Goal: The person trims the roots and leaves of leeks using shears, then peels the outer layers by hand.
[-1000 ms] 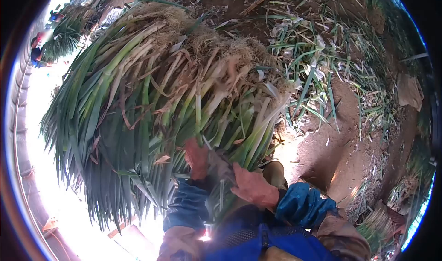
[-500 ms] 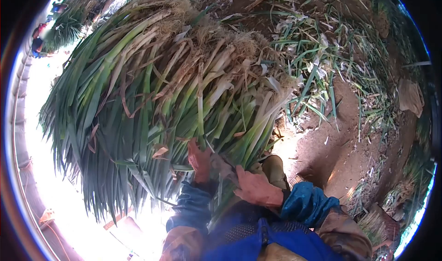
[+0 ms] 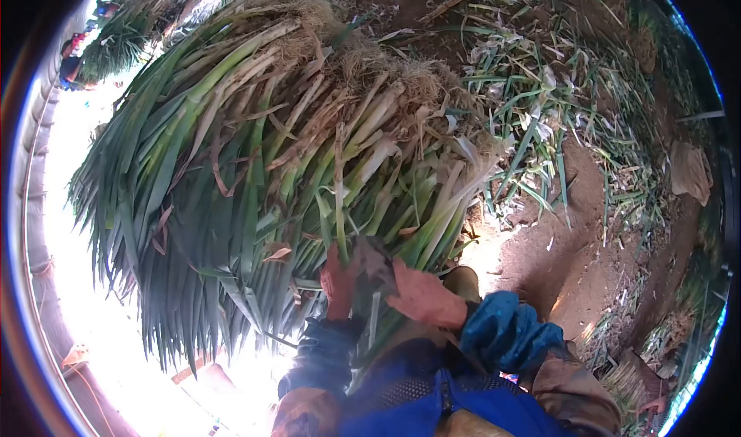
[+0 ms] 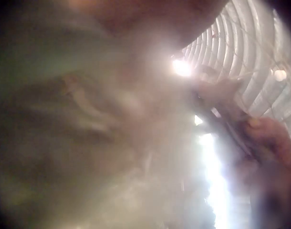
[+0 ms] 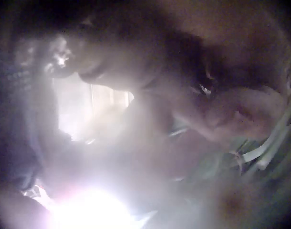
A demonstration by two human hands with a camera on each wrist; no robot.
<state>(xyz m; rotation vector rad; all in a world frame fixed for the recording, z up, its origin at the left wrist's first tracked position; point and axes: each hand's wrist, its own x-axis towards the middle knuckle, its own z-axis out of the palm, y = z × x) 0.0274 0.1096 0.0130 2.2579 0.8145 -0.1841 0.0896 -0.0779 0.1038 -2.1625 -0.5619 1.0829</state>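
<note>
Leafy stalks: a big heap [image 3: 224, 167] lies in front of the person, filling the left and middle of the head view; the green leaves fan down and left, and the paler stems run up and right.
Roots: pale, tangled tufts [image 3: 421, 82] edge the heap's upper side.
Dry leaf: a brown, curled scrap [image 3: 278, 253] rests among the green leaves, left of the hands.
Grey-brown piece: a blurred, limp-looking thing [image 3: 374, 261] lies between the two hands, at the heap's near edge.
Left hand: the hand [image 3: 338, 286] is upright against the near side of the heap, just left of the grey-brown piece; how far its fingers are open, and whether they grip anything, I cannot tell.
Right hand: the hand [image 3: 426, 298] reaches leftward, its near end beside the grey-brown piece; its finger opening and any hold are too hidden and blurred to tell.
Sleeves: blue-green cuffs [image 3: 509, 333] cover both wrists.
Garment: bright blue cloth [image 3: 394, 410] shows below the hands.
Ground: brown soil [image 3: 567, 283] lies to the right of the heap.
Trimmings: green and white scraps [image 3: 532, 105] are strewn over the soil.
Farther heap: more green leaves [image 3: 116, 47] lie at upper left.
Ribbed covering: pale, curved bands [image 4: 260, 47] show in the left wrist view.
</note>
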